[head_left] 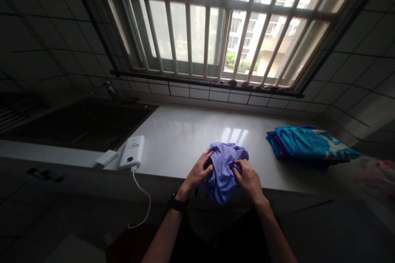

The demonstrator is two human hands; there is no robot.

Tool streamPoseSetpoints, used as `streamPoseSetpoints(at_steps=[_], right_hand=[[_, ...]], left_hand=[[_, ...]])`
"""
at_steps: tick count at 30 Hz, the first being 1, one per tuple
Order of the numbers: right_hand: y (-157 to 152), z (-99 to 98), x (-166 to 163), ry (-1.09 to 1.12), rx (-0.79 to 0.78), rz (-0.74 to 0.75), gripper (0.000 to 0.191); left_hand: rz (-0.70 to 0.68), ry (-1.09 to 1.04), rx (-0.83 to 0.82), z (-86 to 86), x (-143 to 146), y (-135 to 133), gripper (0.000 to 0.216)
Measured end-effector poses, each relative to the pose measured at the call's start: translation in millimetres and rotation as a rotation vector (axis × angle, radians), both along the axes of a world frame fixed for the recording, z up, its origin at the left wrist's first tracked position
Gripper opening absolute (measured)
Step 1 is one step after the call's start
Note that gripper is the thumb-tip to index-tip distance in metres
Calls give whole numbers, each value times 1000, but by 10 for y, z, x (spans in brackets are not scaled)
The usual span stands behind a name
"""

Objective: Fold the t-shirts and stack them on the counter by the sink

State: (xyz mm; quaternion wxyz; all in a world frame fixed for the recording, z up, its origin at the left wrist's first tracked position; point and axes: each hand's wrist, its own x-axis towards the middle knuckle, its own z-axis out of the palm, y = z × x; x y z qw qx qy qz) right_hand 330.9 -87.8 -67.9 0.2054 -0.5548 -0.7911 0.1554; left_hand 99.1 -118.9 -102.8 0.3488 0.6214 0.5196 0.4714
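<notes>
A crumpled light-purple cloth (222, 172) lies at the front edge of the white counter, its lower part hanging over the edge. Whether it is a garment I cannot tell. At its left side my left hand (199, 172), with a dark band on the wrist, has its thumb and curled fingers closed on the fabric. My right hand (248, 178) pinches a raised fold of the same cloth between thumb and fingers on the right side. Some fingertips are hidden in the folds.
A stack of folded blue and purple fabric (308, 144) sits on the counter (182, 131) to the right. Leftward are a white power bank (132, 152) with a dangling cable (149, 201), a small white block (106, 158) and a dark sink (77, 123). A barred window (206, 28) stands behind.
</notes>
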Motion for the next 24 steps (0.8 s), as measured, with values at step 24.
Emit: streamPoseSetpoints(at_steps=[24], right_hand=[[-215, 370, 69, 422, -630, 609, 23]], left_hand=[[-95, -126, -112, 190, 88, -102, 45]])
